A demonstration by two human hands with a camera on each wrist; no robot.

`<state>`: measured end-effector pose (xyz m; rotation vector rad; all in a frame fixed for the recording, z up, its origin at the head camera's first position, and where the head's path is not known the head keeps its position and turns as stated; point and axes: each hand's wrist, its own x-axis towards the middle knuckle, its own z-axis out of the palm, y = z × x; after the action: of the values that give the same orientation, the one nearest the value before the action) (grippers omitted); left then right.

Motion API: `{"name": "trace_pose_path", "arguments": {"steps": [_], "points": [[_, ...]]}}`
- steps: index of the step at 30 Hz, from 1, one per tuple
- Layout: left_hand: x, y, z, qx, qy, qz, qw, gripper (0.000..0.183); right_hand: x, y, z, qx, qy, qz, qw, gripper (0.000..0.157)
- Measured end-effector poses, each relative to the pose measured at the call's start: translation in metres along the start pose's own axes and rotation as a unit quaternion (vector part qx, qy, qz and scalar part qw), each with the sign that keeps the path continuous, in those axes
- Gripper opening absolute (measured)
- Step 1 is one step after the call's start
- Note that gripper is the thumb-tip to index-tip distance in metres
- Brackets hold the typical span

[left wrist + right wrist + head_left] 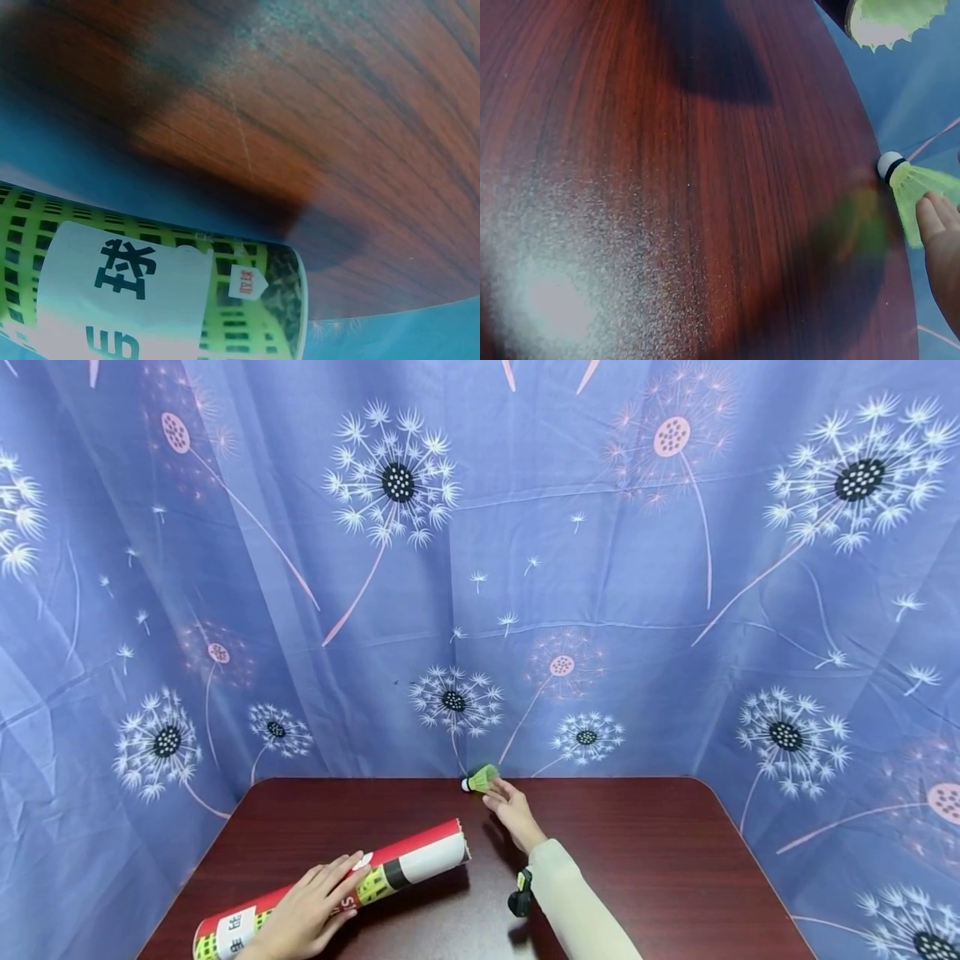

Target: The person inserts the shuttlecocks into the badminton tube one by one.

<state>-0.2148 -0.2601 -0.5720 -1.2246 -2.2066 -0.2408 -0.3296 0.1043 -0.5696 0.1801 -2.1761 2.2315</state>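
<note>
A shuttlecock tube [431, 856], red, white and yellow-green, slants across the left front of the table in the head view. My left hand [311, 906] holds it from above, fingers across the top and thumb on the near side. In the left wrist view, the tube [127, 289] shows a white label with black characters. Near the table's far edge, my right hand [516, 817] pinches a yellow-green shuttlecock [480, 778] by its skirt, its white cork pointing left. In the right wrist view, fingertips overlap the skirt of the shuttlecock [922, 191]. A jagged yellow-green skirt [896, 21] shows at the tube's end.
The dark red-brown table [645, 868] has rounded far corners. Behind it and at both sides hangs a blue curtain [525, 593] with dandelion prints. A small black device [521, 893] is worn at the right wrist, beside the pale sleeve [573, 902].
</note>
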Motion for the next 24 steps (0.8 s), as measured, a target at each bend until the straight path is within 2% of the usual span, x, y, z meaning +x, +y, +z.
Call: {"name": "trace_pose_path", "arguments": {"steps": [4, 6, 12, 15, 18, 24], "points": [[0.001, 0.000, 0.001, -0.003, 0.005, 0.003, 1.0000, 0.054, -0.004, 0.000, 0.000, -0.022, 0.047, -0.014, 0.999, 0.045], [0.001, 0.000, 0.001, -0.005, 0.010, 0.006, 0.9999, 0.054, -0.006, 0.000, -0.001, -0.057, 0.080, -0.025, 0.995, 0.038], [0.000, 0.000, 0.002, -0.010, 0.008, 0.007, 0.9999, 0.053, -0.009, 0.001, -0.006, -0.191, 0.166, -0.020, 0.967, 0.019], [0.000, 0.000, 0.003, -0.010, 0.007, 0.008, 0.9999, 0.054, -0.010, 0.003, -0.010, -0.207, 0.175, 0.000, 0.962, 0.014], [0.000, 0.001, 0.003, -0.005, 0.014, 0.010, 0.9998, 0.054, -0.011, 0.005, -0.014, -0.198, 0.171, 0.010, 0.965, 0.010], [0.003, 0.002, 0.002, -0.007, 0.019, 0.007, 0.9998, 0.053, -0.016, 0.005, -0.020, -0.192, 0.155, -0.004, 0.969, 0.008]]}}
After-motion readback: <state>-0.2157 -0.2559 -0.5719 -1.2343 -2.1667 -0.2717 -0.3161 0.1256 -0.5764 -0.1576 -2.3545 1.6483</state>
